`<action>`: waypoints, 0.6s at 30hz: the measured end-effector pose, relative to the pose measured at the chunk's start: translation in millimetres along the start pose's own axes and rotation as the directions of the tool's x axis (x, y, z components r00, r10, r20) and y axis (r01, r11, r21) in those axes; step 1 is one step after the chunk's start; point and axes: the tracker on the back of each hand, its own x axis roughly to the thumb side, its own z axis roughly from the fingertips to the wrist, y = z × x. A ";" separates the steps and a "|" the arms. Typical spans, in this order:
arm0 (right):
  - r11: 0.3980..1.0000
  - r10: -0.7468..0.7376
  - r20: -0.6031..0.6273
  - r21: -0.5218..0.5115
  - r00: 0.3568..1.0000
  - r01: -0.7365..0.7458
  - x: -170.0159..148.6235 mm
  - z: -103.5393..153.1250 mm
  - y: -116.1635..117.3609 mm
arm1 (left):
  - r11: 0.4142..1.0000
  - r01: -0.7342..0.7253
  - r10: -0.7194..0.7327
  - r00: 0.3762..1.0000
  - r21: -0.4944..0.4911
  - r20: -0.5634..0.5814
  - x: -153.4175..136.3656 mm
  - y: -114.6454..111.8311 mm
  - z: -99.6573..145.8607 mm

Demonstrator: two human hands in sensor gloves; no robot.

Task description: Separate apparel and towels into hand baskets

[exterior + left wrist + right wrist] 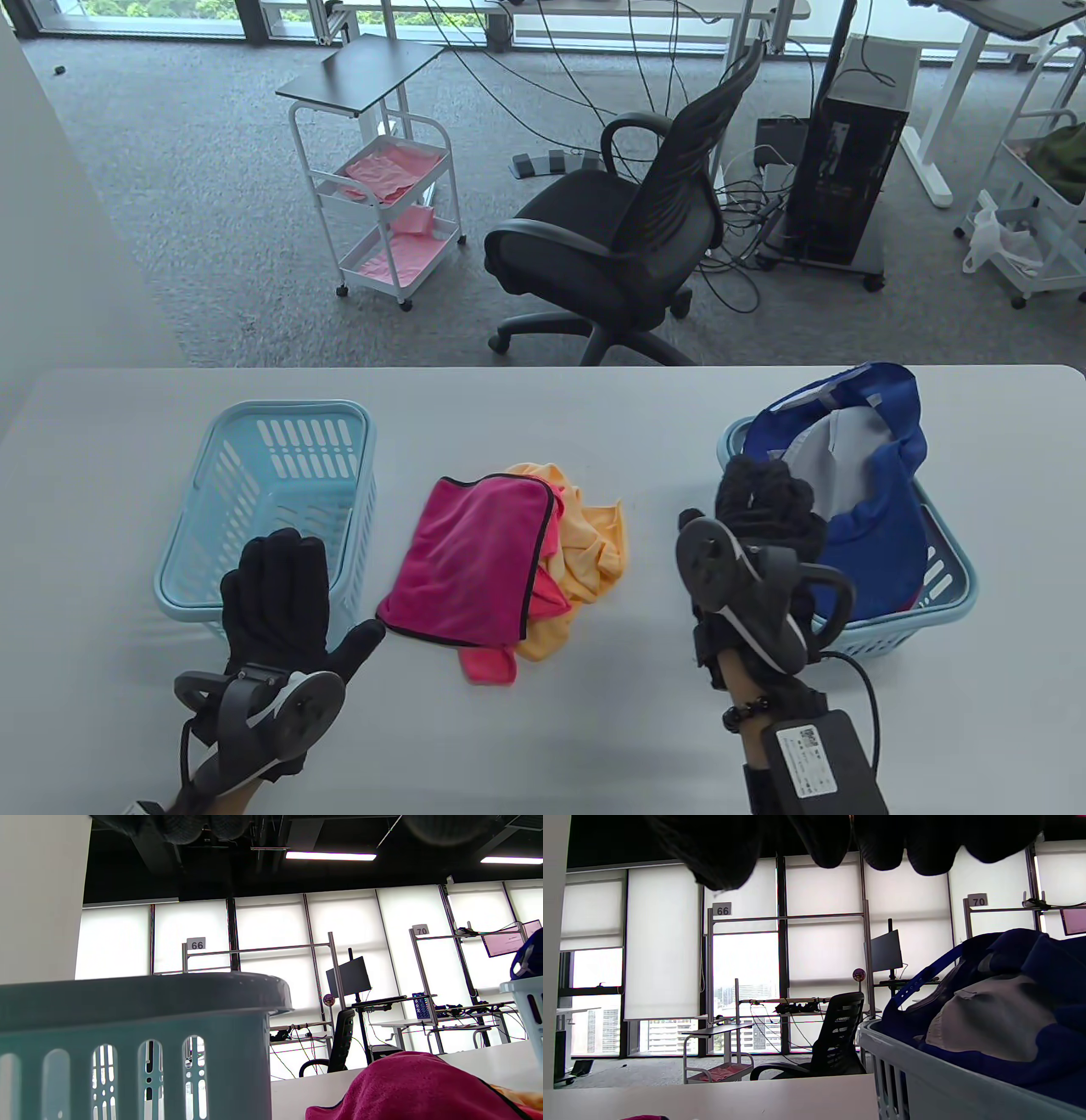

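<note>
A pale blue basket [288, 412] stands empty at the table's left; its rim fills the lower left of the left wrist view [140, 993]. My left hand [280, 586] is open with fingers spread, just in front of that basket's near rim, holding nothing. A pink towel [475, 560] lies on an orange towel [594, 543] at the table's middle; the pink one shows in the left wrist view [415, 1086]. A second blue basket [950, 586] at the right holds a blue cap [882, 526]. My right hand [764, 501] hovers over that basket's left edge, fingers hanging loose and empty.
The table's far edge runs behind the baskets. Beyond it, on the floor, stand an office chair [611, 246], a white cart [390, 212] and a computer tower [848, 170]. A cable and a black box [819, 755] hang from my right forearm.
</note>
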 end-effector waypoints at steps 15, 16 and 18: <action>0.983 -0.030 0.307 0.183 0.951 -0.028 48.0 34.2 105.8 | 0.998 -0.010 0.011 1.000 -0.054 0.019 4.1 -4.6 -0.6; 0.979 -0.038 0.302 0.202 0.953 -0.026 46.8 33.9 105.9 | 0.998 -0.010 0.011 1.000 -0.055 0.021 4.5 -4.7 -0.6; 0.980 -0.053 0.292 0.197 0.955 -0.005 44.9 34.1 104.0 | 0.998 -0.011 0.012 1.000 -0.057 0.021 5.3 -4.5 -0.4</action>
